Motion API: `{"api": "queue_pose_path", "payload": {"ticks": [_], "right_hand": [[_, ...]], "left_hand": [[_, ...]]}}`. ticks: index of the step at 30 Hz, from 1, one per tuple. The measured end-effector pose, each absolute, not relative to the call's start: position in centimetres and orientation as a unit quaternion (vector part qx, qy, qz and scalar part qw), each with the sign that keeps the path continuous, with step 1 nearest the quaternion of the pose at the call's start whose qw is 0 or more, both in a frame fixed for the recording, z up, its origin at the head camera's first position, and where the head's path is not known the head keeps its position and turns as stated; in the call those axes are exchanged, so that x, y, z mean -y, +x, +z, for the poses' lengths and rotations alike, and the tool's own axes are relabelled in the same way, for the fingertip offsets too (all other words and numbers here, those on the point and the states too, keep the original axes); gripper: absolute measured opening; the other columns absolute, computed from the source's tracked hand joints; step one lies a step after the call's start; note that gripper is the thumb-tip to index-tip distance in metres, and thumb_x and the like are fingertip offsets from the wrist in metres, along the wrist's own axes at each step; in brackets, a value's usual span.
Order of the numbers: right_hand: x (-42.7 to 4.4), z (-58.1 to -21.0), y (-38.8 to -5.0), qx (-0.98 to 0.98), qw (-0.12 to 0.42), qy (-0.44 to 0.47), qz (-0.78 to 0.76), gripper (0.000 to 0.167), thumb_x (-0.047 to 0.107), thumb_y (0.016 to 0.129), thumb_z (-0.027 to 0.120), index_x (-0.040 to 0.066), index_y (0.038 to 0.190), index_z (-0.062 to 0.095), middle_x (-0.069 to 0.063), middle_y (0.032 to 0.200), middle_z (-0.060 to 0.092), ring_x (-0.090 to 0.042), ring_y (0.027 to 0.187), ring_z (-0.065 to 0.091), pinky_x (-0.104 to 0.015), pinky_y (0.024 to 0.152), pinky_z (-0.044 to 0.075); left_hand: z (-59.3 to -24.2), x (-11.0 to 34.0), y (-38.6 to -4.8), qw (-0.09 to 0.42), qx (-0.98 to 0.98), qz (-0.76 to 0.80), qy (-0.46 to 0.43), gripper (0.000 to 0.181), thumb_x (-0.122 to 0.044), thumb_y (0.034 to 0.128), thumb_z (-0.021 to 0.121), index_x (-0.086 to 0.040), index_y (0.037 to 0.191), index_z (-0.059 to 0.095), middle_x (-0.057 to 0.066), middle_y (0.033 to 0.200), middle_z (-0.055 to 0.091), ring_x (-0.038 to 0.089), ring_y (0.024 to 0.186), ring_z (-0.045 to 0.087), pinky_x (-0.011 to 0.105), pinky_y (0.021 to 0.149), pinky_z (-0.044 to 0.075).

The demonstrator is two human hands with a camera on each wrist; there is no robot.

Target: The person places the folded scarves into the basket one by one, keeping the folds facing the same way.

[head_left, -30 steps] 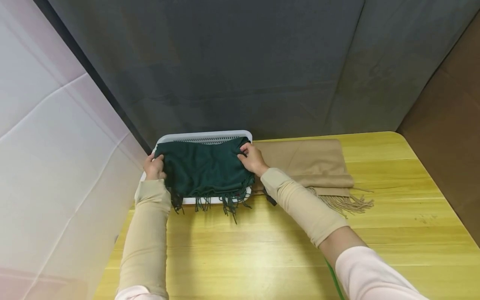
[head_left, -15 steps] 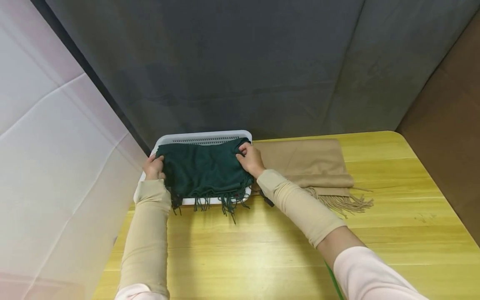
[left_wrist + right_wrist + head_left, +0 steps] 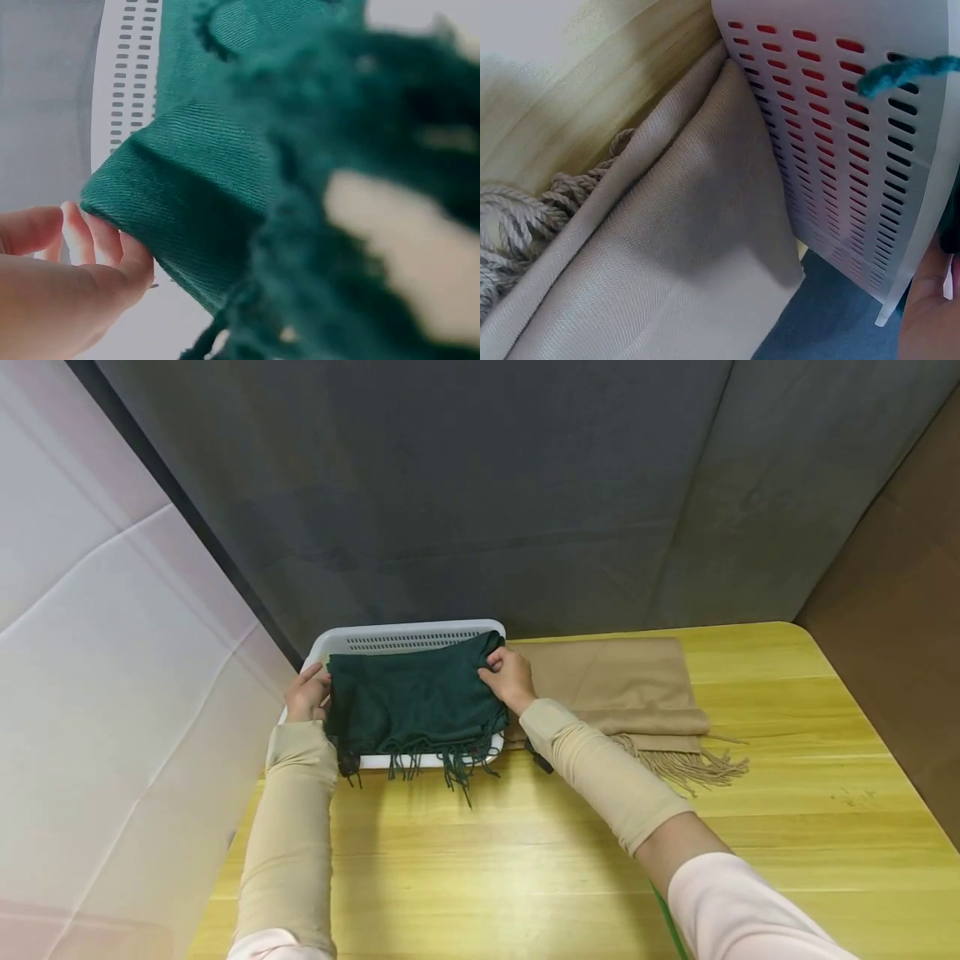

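A folded dark green fringed scarf (image 3: 416, 697) lies over the white perforated basket (image 3: 405, 629), its fringe hanging past the near rim. At the scarf's right end, my right hand (image 3: 512, 678) pinches the far corner between thumb and fingers. My left hand (image 3: 306, 695) is at the scarf's left end, inside the basket's left side. In the left wrist view that hand's thumb stands apart from the fingers, which touch the edge of the scarf (image 3: 187, 165) without gripping it. Only part of the right hand (image 3: 930, 315) shows in the right wrist view, beyond the basket wall.
A folded tan scarf (image 3: 600, 681) with fringe lies against the basket's right side on the wooden table (image 3: 480, 860). Something red shows through the basket's holes in the right wrist view. A dark curtain (image 3: 480, 510) hangs behind, and a white panel (image 3: 112, 693) stands at left.
The left hand has let go of the scarf's left corner. That end of the scarf has shifted slightly right and down, away from the basket's left rim. The right hand stays at its corner.
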State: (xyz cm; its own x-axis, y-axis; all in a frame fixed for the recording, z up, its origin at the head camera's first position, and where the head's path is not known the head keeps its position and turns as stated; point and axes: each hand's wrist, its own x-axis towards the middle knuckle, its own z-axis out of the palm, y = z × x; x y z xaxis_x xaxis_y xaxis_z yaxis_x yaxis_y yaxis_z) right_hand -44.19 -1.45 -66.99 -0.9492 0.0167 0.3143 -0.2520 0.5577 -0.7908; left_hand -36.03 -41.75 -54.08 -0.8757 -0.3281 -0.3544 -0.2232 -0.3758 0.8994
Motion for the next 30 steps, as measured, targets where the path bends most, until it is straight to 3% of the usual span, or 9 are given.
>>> {"api": "queue_pose_path", "payload": {"ticks": [4, 6, 8, 11, 15, 18, 23, 26, 30], "right_hand": [[1.5, -67.0, -44.2, 0.872, 0.157, 0.084, 0.456, 0.04, 0.066, 0.062, 0.062, 0.03, 0.079, 0.056, 0.013, 0.072, 0.054, -0.005, 0.066, 0.051, -0.027, 0.06, 0.042], [1.4, -64.8, -42.6, 0.876, 0.158, 0.1, 0.445, 0.038, 0.063, 0.065, 0.062, 0.028, 0.078, 0.054, 0.012, 0.072, 0.054, -0.006, 0.065, 0.05, -0.026, 0.059, 0.041], [1.1, -61.2, -39.8, 0.879, 0.159, 0.118, 0.434, 0.034, 0.055, 0.069, 0.065, 0.024, 0.078, 0.053, 0.009, 0.071, 0.054, -0.008, 0.064, 0.049, -0.026, 0.057, 0.04], [0.6, -52.3, -33.5, 0.889, 0.117, 0.119, 0.427, 0.022, 0.03, 0.075, 0.068, 0.013, 0.079, 0.054, -0.001, 0.073, 0.056, -0.015, 0.066, 0.052, -0.03, 0.06, 0.042], [0.0, -42.2, -26.1, 0.912, 0.087, 0.116, 0.384, 0.013, 0.007, 0.078, 0.064, 0.0, 0.08, 0.055, -0.01, 0.072, 0.056, -0.02, 0.065, 0.052, -0.028, 0.061, 0.043], [-0.1, -39.0, -23.6, 0.925, 0.087, 0.124, 0.348, 0.011, 0.003, 0.079, 0.063, -0.003, 0.082, 0.055, -0.011, 0.071, 0.056, -0.022, 0.064, 0.052, -0.019, 0.054, 0.037], [-0.4, -41.3, -25.2, 0.921, 0.093, 0.134, 0.354, 0.012, 0.012, 0.081, 0.063, 0.002, 0.084, 0.057, -0.009, 0.075, 0.058, -0.021, 0.068, 0.055, -0.023, 0.058, 0.041], [-0.6, -48.0, -30.3, 0.894, 0.098, 0.136, 0.414, 0.019, 0.03, 0.08, 0.063, 0.011, 0.083, 0.059, -0.002, 0.075, 0.061, -0.014, 0.067, 0.057, -0.027, 0.062, 0.045], [-0.7, -55.8, -36.4, 0.848, 0.072, 0.123, 0.51, 0.028, 0.045, 0.074, 0.065, 0.018, 0.081, 0.064, 0.004, 0.073, 0.063, -0.007, 0.065, 0.058, -0.022, 0.057, 0.045]], "left_hand": [[-54.3, 41.8, -35.9, 0.026, 0.574, -0.775, 0.262, 0.045, 0.002, 0.0794, 0.057, -0.026, 0.114, 0.057, -0.001, 0.088, 0.061, 0.014, 0.063, 0.056, 0.028, 0.061, 0.043], [-55.7, 42.8, -36.7, 0.026, 0.592, -0.761, 0.265, 0.044, -0.002, 0.079, 0.061, -0.027, 0.115, 0.056, -0.002, 0.091, 0.061, 0.013, 0.065, 0.056, 0.029, 0.062, 0.043], [-57.2, 43.8, -37.5, 0.022, 0.608, -0.751, 0.259, 0.042, -0.005, 0.0774, 0.065, -0.026, 0.113, 0.057, -0.003, 0.09, 0.06, 0.012, 0.061, 0.054, 0.028, 0.055, 0.042], [-58.4, 44.1, -37.8, 0.023, 0.64, -0.723, 0.258, 0.035, -0.012, 0.0767, 0.068, -0.026, 0.109, 0.062, -0.005, 0.085, 0.058, 0.01, 0.049, 0.046, 0.027, 0.043, 0.039], [-57.0, 42.2, -36.1, 0.01, 0.682, -0.684, 0.258, 0.025, -0.017, 0.0788, 0.066, -0.025, 0.102, 0.067, -0.003, 0.069, 0.052, 0.011, 0.037, 0.037, 0.027, 0.034, 0.034], [-55.1, 40.6, -34.3, -0.009, 0.695, -0.675, 0.248, 0.021, -0.019, 0.0801, 0.065, -0.027, 0.1, 0.066, -0.001, 0.056, 0.044, 0.01, 0.035, 0.035, 0.027, 0.031, 0.032], [-53.9, 39.9, -33.3, -0.021, 0.672, -0.712, 0.203, 0.027, -0.018, 0.0802, 0.065, -0.025, 0.106, 0.062, -0.002, 0.053, 0.042, 0.009, 0.034, 0.034, 0.023, 0.031, 0.029], [-54.2, 40.3, -33.9, -0.022, 0.63, -0.753, 0.186, 0.029, -0.012, 0.0815, 0.062, -0.02, 0.109, 0.06, -0.001, 0.055, 0.047, 0.009, 0.035, 0.039, 0.023, 0.031, 0.031], [-50.1, 37.3, -31.1, -0.01, 0.627, -0.746, 0.225, 0.03, -0.012, 0.0854, 0.056, -0.02, 0.115, 0.057, -0.006, 0.059, 0.047, 0.007, 0.042, 0.043, 0.021, 0.039, 0.035]]}}
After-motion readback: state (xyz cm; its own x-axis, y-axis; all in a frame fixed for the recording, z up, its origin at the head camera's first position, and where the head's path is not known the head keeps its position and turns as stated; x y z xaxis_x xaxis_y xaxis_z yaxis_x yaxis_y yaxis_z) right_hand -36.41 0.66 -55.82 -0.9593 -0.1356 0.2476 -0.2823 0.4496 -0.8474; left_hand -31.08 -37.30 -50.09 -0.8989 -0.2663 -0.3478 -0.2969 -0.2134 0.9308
